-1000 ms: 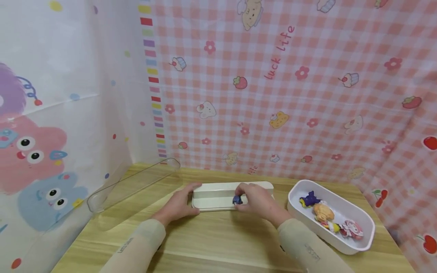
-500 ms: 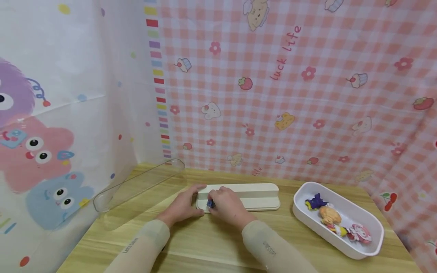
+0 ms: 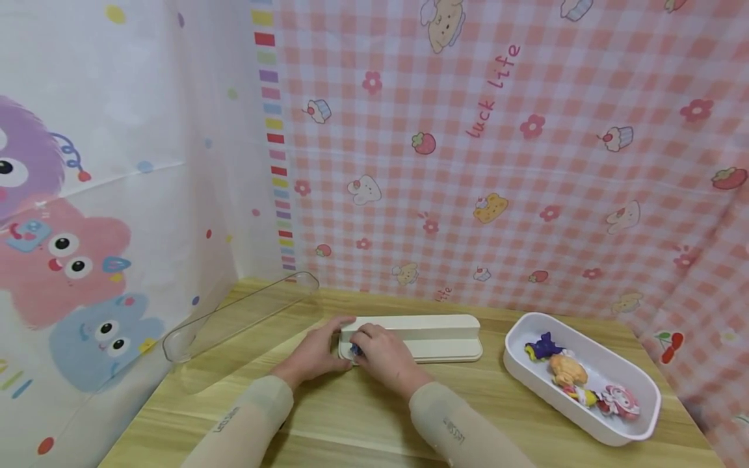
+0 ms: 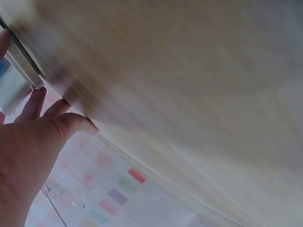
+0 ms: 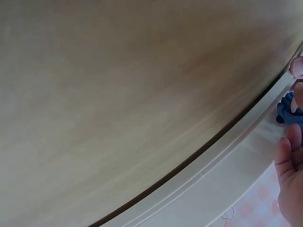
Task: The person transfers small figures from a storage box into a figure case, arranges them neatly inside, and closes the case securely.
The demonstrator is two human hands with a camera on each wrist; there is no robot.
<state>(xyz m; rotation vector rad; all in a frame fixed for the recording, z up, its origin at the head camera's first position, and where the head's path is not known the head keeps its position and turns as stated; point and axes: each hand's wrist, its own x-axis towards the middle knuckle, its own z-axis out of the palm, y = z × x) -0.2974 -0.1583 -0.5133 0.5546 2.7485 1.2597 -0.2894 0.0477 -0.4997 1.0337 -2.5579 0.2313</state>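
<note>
I found the small blue figurine (image 5: pixel 286 111) pinched in the right hand (image 3: pixel 387 359), low over the front step at the left end of the white stand (image 3: pixel 446 351). A second earlier it had been toward the stand's right half; since then the right hand had slid it leftward, and over the last half second it had barely shifted. I read that as fine positioning at that end. From my feed I could not tell whether its base was touching the step.

The left hand (image 3: pixel 314 354) had its thumb and fingers spread across the stand's left end, gripping front and back. The stand looked like smooth, hard plastic, long and round-cornered, with a raised ledge behind the flat front step, and it lay near the desk's back edge.

Toward the right edge of the desk (image 3: pixel 351 426), a glossy white bin (image 3: pixel 563 408) with rounded corners held four more moulded toys: a purple one (image 3: pixel 544 348), a bulging tan one (image 3: pixel 569 370), a yellow-and-red one (image 3: pixel 582 396) and a pink-and-white one (image 3: pixel 621 401). A clear, thin-walled cover (image 3: pixel 180 344) stood along the desk's left edge. The desk top was pale, streaky wood grain; creased gingham cloth (image 3: pixel 450 169) hung behind its back edge.
</note>
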